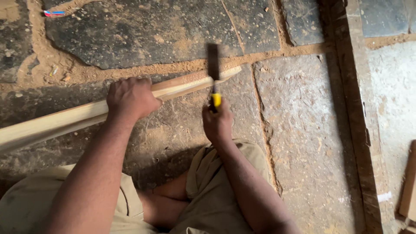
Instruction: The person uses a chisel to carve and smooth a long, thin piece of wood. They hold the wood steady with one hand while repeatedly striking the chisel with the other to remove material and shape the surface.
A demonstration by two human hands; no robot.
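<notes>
Batten [86,115]: a long pale wooden strip lying on the stone floor [303,138], running from the lower left up to a tapered end to the right of the left hand. Left hand [131,97]: clenched over the batten from above, knuckles up, pressing it down; the wood passes under the palm and shows on both sides of it. Right hand [218,123]: just right of and below the left, clenched round the yellow-and-black handle of a hammer [213,65]. The hammer's dark head is blurred and stands above the batten's tapered end, just beyond the left hand's grip; whether it touches the wood cannot be told.

Outward from the hands: both forearms lead back to the person's knees, covered by khaki shorts [216,190], close below the right hand. Sawdust [182,65] fills the joints between the dark slabs just above the batten. A dark wooden rail [346,108] runs top to bottom, well to the right of the hammer. A piece of pale board [409,182] lies at the far right edge. A small red-and-blue wrapper [53,13] lies well above and left of the left hand; a smaller scrap [53,70] lies nearer, in the sawdust.
</notes>
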